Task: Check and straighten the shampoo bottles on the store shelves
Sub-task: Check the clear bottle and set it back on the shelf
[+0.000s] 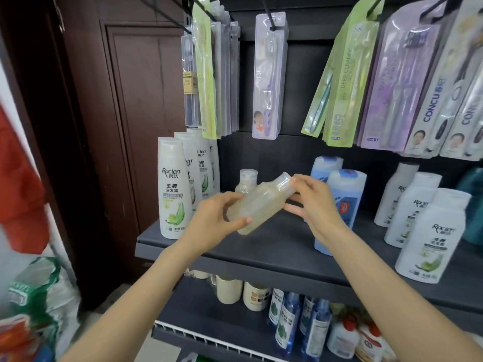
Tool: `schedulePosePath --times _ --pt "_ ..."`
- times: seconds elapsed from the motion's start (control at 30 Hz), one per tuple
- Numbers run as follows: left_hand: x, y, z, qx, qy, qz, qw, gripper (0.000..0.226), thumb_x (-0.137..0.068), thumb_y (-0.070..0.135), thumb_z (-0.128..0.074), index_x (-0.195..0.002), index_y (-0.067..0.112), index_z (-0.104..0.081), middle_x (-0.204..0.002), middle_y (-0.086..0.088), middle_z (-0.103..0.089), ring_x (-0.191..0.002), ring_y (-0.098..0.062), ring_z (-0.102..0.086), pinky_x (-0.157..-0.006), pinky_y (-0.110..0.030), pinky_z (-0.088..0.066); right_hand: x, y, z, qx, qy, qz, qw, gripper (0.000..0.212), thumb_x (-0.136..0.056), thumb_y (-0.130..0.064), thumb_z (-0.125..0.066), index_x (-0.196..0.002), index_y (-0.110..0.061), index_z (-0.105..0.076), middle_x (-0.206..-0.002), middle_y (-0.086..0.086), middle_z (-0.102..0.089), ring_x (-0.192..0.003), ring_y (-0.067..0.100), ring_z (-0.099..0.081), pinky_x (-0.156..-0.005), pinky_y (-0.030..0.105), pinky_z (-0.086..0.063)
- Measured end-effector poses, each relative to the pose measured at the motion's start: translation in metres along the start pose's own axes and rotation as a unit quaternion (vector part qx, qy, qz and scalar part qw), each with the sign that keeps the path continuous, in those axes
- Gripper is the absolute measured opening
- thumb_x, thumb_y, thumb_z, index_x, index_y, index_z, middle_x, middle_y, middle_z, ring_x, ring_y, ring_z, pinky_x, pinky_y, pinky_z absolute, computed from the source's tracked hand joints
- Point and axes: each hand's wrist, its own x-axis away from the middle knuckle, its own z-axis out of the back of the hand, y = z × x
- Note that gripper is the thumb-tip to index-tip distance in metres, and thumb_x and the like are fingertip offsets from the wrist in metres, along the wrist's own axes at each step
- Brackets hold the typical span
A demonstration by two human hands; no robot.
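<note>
**Clear bottle tilted in both hands above the shelf**

I hold the clear shampoo bottle point(257, 205) off the dark shelf point(261, 246), tipped with its cap up and to the right. My left hand point(217, 218) has its grip clamped round the base, thumb across the front; my right hand point(313, 202) pinches the cap end, fingers curled behind it.

The risk, as I judge it: the bottle is smooth, rounded plastic, and a loosened grip would drop it onto the shelf. Its twin point(247, 181) stands just behind it, upright and narrow, easy to knock when I set this one down. The blue bottles point(345, 194) just right of it could be bumped by my wrist. The white Raclen bottles point(173, 189) left of it are tall, glossy and flat-faced.
</note>
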Motion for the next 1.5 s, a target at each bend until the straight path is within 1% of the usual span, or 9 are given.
schedulePosePath --times 0.13,0.33,0.53,0.7,0.83,0.97,1.17,1.33,1.5 --pt "0.005 0.008 0.001 -0.151 0.104 -0.114 0.976 0.054 -0.074 0.026 -0.078 -0.124 0.015 -0.058 -0.114 -0.002 -0.057 -0.105 -0.02 -0.05 -0.091 -0.027 -0.038 0.011 0.0 0.011 0.029 -0.063 0.019 0.997 0.026 -0.096 -0.022 -0.051 -0.116 -0.01 -0.063 -0.109 0.005 -0.069 -0.101 0.013 -0.066 -0.087 0.022 -0.054" --pt "0.005 0.008 -0.001 -0.299 0.17 -0.259 0.903 0.053 -0.065 0.018 -0.084 -0.113 0.012 -0.061 -0.112 -0.007 -0.061 -0.102 -0.022 -0.043 -0.06 -0.033 -0.054 0.022 0.0 0.03 -0.08 -0.059 -0.002 0.995 0.023 -0.091 -0.009 -0.058 -0.114 -0.008 -0.062 -0.111 0.011 -0.067 -0.098 0.02 -0.068 -0.081 0.025 -0.057" --pt "-0.002 0.005 0.0 -0.363 0.216 -0.354 0.835 0.044 -0.076 0.023 -0.071 -0.116 0.014 -0.053 -0.117 -0.008 -0.052 -0.109 -0.027 -0.047 -0.086 -0.037 -0.048 0.03 0.003 0.037 -0.191 -0.068 0.002 0.979 0.027 -0.089 0.003 -0.054 -0.113 -0.007 -0.06 -0.103 0.012 -0.069 -0.096 0.02 -0.069 -0.073 0.022 -0.056" --pt "-0.004 0.007 -0.003 -0.331 0.194 -0.329 0.863 0.05 -0.074 0.024 -0.073 -0.119 0.016 -0.052 -0.118 -0.008 -0.057 -0.109 -0.025 -0.047 -0.087 -0.036 -0.048 0.03 0.006 0.039 -0.193 -0.058 0.006 0.98 0.027 -0.089 0.002 -0.055 -0.113 -0.008 -0.062 -0.107 0.012 -0.069 -0.099 0.021 -0.068 -0.077 0.024 -0.057" --pt "-0.001 0.008 -0.003 -0.16 0.113 -0.226 0.954 0.054 -0.077 0.046 -0.062 -0.125 0.023 -0.053 -0.12 0.003 -0.056 -0.109 -0.016 -0.051 -0.093 -0.026 -0.042 0.029 0.004 0.041 -0.145 -0.056 0.025 0.987 0.026 -0.088 -0.013 -0.059 -0.113 -0.014 -0.064 -0.109 0.007 -0.07 -0.1 0.02 -0.068 -0.081 0.024 -0.056" --pt "0.0 0.01 -0.004 0.001 0.067 -0.106 0.992 0.057 -0.072 0.055 -0.062 -0.124 0.033 -0.056 -0.115 0.016 -0.058 -0.106 0.004 -0.053 -0.09 -0.009 -0.041 0.025 0.001 0.036 -0.092 -0.076 0.054 0.991 0.031 -0.087 -0.02 -0.061 -0.117 -0.023 -0.063 -0.107 0.001 -0.07 -0.101 0.016 -0.067 -0.086 0.028 -0.055" --pt "-0.004 0.015 -0.011 0.22 -0.065 0.034 0.973 0.031 -0.078 0.046 -0.07 -0.105 0.03 -0.067 -0.099 0.009 -0.071 -0.097 -0.009 -0.066 -0.08 -0.024 -0.054 0.015 0.0 0.014 -0.119 -0.01 0.047 0.992 0.025 -0.089 -0.018 -0.061 -0.114 -0.019 -0.064 -0.104 0.005 -0.07 -0.087 0.012 -0.069 -0.067 0.021 -0.056" --pt "-0.011 0.001 -0.018 0.203 -0.118 0.097 0.967 0.03 -0.09 0.036 -0.059 -0.116 0.02 -0.063 -0.105 0.003 -0.071 -0.1 -0.011 -0.066 -0.086 -0.038 -0.056 -0.001 -0.005 0.002 -0.063 0.038 0.051 0.996 0.018 -0.085 -0.015 -0.067 -0.103 -0.016 -0.069 -0.097 0.009 -0.07 -0.09 0.022 -0.068 -0.065 0.026 -0.059" --pt "-0.026 -0.01 -0.019 0.18 -0.024 0.084 0.98 0.019 -0.089 0.028 -0.062 -0.108 0.026 -0.064 -0.101 0.01 -0.07 -0.095 -0.004 -0.065 -0.084 -0.026 -0.051 -0.024 -0.006 -0.006 0.037 0.046 0.102 0.993 0.015 -0.079 -0.021 -0.073 -0.089 -0.031 -0.07 -0.091 0.001 -0.07 -0.093 0.021 -0.066 -0.082 0.041 -0.057"
